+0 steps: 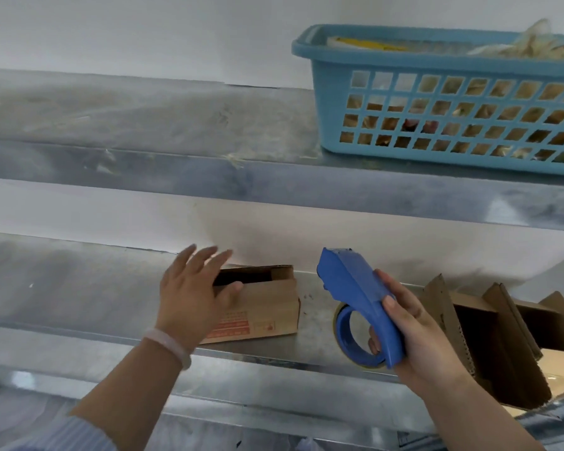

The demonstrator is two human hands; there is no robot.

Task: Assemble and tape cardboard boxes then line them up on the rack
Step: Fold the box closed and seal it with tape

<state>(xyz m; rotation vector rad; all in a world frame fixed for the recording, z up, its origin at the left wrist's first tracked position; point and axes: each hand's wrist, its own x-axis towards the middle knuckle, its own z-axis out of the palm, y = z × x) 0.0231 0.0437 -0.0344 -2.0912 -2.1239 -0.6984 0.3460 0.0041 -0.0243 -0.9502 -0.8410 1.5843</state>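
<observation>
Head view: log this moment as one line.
left hand: open, touching small box | right hand: grips tape dispenser | small box: on shelf, top open

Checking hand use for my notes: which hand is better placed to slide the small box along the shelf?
Left, probably. The left hand is at the box, fingers straight, thumb on its top edge. The right hand grips the tape dispenser, apart from the box.

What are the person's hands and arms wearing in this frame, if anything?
Both hands are bare, with no gloves. The left hand has a pale, smooth bangle round its wrist, and a light blue striped sleeve shows at the elbow end of that forearm. The right hand and its forearm wear nothing: no sleeve, watch or band in view.
</observation>
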